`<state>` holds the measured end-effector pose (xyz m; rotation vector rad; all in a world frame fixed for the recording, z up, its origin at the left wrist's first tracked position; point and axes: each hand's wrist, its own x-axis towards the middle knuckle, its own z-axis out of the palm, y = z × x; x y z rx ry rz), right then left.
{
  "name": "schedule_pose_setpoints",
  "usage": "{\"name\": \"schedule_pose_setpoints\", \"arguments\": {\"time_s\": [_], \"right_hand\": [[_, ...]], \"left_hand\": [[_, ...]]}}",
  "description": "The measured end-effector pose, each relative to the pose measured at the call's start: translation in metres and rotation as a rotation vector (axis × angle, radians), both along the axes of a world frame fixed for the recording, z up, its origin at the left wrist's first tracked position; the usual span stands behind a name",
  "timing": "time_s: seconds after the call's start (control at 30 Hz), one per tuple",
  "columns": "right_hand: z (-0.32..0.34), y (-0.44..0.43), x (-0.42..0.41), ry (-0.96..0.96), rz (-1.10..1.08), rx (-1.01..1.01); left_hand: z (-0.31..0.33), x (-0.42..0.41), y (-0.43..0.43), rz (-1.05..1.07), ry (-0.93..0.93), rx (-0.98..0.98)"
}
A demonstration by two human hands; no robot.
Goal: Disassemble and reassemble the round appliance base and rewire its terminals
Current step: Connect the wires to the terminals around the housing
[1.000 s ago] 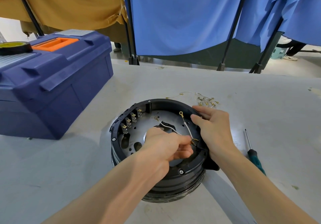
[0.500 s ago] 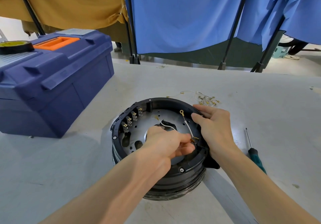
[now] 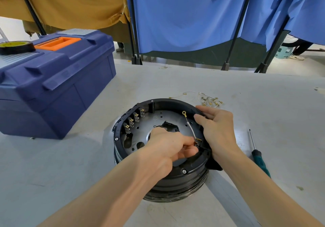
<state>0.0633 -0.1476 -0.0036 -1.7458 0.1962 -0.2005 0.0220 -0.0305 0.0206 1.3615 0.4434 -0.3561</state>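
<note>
The round black appliance base (image 3: 133, 158) lies open-side up on the grey table, showing its metal plate and a row of brass terminals (image 3: 133, 121) along the left inner wall. My left hand (image 3: 168, 145) is inside the base and pinches the brass connector of a white wire at the right inner wall. That white wire (image 3: 190, 126) runs up to a ring lug lying loose on the plate. My right hand (image 3: 216, 130) grips the base's right rim, thumb inside, fingers outside.
A blue toolbox (image 3: 52, 86) with an orange handle and a roll of tape (image 3: 16, 47) on its lid stands at the left. Several loose wires with brass lugs (image 3: 207, 100) lie behind the base. A green-handled screwdriver (image 3: 258, 156) lies right of it.
My left hand has shifted slightly right toward the inner wall with the connector. A second white wire near the centre is now hidden under that hand. The right hand keeps its hold.
</note>
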Motion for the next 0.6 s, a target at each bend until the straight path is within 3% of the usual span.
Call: {"name": "schedule_pose_setpoints", "arguments": {"time_s": [0.6], "right_hand": [[0.0028,0.0036,-0.0050,-0.013,-0.028,0.003]], "left_hand": [[0.0013,0.0040,0.0025,-0.118,0.104,0.024]]}}
